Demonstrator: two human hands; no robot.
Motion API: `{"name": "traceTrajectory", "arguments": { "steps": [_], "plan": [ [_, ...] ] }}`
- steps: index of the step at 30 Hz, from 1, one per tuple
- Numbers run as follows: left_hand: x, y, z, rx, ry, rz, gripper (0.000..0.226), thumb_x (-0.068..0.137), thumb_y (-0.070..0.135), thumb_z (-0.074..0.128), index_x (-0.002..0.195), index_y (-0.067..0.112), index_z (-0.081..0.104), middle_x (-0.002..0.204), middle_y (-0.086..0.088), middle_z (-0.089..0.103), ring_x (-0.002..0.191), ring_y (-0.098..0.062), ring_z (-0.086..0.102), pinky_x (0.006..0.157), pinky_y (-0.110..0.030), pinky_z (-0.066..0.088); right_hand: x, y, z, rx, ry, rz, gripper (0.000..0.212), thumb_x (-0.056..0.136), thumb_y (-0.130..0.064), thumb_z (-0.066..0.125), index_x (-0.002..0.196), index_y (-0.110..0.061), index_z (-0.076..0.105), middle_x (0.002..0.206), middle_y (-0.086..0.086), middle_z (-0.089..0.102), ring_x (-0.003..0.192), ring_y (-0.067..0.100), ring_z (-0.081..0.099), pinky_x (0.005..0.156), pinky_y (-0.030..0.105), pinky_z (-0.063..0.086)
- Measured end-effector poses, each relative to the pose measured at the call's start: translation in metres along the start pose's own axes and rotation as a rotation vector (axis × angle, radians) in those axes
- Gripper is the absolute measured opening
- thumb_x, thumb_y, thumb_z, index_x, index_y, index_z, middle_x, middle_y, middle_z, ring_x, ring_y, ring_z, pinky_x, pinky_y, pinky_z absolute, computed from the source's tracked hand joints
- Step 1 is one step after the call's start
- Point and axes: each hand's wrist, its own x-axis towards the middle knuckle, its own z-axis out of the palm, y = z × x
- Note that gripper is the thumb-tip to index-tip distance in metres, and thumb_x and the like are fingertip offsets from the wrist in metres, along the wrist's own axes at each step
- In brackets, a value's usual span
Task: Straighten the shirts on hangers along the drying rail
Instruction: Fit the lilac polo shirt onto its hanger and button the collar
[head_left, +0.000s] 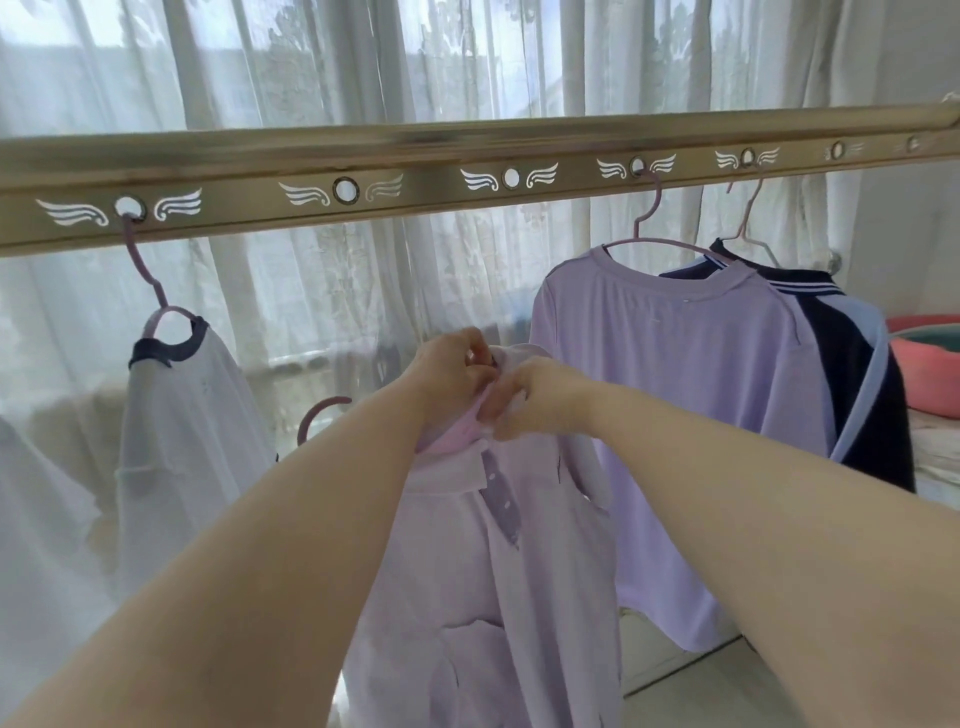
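Left grip (452, 370) and right grip (537, 400) pinch the lilac shirt (483, 571) at its collar — hanger (332, 401) mostly hidden.

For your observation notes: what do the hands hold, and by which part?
Left hand and right hand both pinch the lilac button shirt at its collar.

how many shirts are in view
4: a white navy-collared shirt hanging at left, a lilac buttoned shirt held at centre, a lilac tee hanging at right, a navy-and-blue shirt behind it. Pale cloth at far left may be another.
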Motion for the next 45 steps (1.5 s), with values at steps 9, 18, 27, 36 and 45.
{"name": "traceTrajectory", "arguments": {
  "steps": [9,18,27,36,45],
  "plan": [
    [-0.001,0.006,-0.002,-0.017,-0.182,0.003,0.005,0.092,0.013,0.057,0.088,0.015,0.057,0.079,0.003,0.057,0.075,-0.013,0.053,0.064,-0.019,0.041,0.004,0.008,0.009,-0.439,0.141,-0.12,0.019,0.08,-0.034,0.069,0.098,-0.029,0.071,0.123,-0.013,0.05,0.122,0.016,0.044,0.079,0.024,0.032],
    [-0.014,0.001,-0.004,0.129,-0.307,-0.032,0.026,0.067,0.022,0.082,0.062,0.017,0.056,0.062,0.007,0.048,0.059,-0.01,0.046,0.053,-0.019,0.037,0.005,0.01,-0.014,-0.191,-0.046,0.034,0.024,0.097,-0.031,0.05,0.075,-0.04,0.055,0.123,-0.024,0.043,0.111,0.006,0.049,0.093,0.027,0.041],
    [-0.017,0.009,-0.005,0.058,-0.268,0.124,0.046,0.073,0.004,0.075,0.054,0.016,0.035,0.056,0.004,0.034,0.052,-0.011,0.031,0.051,-0.021,0.027,0.02,0.007,-0.01,-0.063,0.051,0.284,0.03,0.097,-0.013,0.044,0.123,-0.006,0.059,0.114,0.013,0.06,0.09,0.019,0.057,0.079,0.017,0.044],
    [-0.018,0.01,-0.012,0.097,-0.423,-0.011,0.033,0.075,0.032,0.078,0.062,0.019,0.051,0.064,0.005,0.049,0.061,-0.012,0.046,0.059,-0.024,0.037,0.016,0.03,-0.025,0.069,0.276,0.486,0.035,0.078,-0.039,0.063,0.1,-0.013,0.071,0.102,0.003,0.068,0.093,0.023,0.063,0.074,0.029,0.052],
    [-0.017,0.024,-0.009,-0.035,-0.314,-0.02,0.022,0.093,0.029,0.058,0.114,0.023,0.054,0.066,0.003,0.054,0.057,-0.01,0.047,0.058,-0.022,0.04,-0.006,0.026,-0.008,0.137,0.327,0.558,0.104,0.063,-0.055,0.078,0.139,-0.008,0.023,0.128,0.014,0.048,0.115,0.035,0.052,0.09,0.043,0.046]
  ]
}}
